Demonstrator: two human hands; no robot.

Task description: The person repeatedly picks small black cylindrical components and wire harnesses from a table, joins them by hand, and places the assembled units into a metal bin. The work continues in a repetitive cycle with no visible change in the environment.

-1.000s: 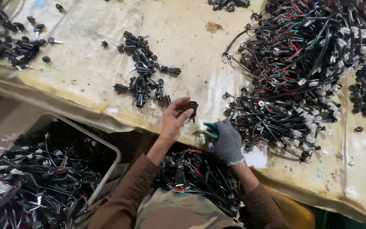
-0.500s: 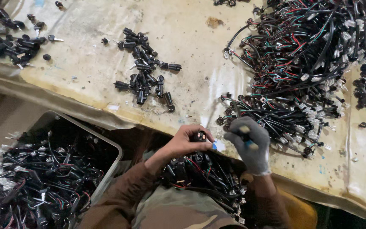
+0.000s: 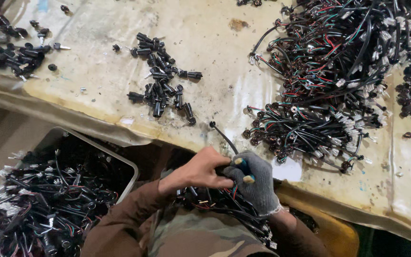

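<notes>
Left hand, bare, fingers curled shut on the near end of a black cable; exact grip point hidden behind the knuckles. Right hand, grey glove, closed round a blue-handled tool, touching the left at the table edge. Cable long axis runs up-left from both hands, over the table, free end w/ round connector. Left hand is nearer. Loose black connectors lie well beyond; wire-harness pile to the right.
</notes>
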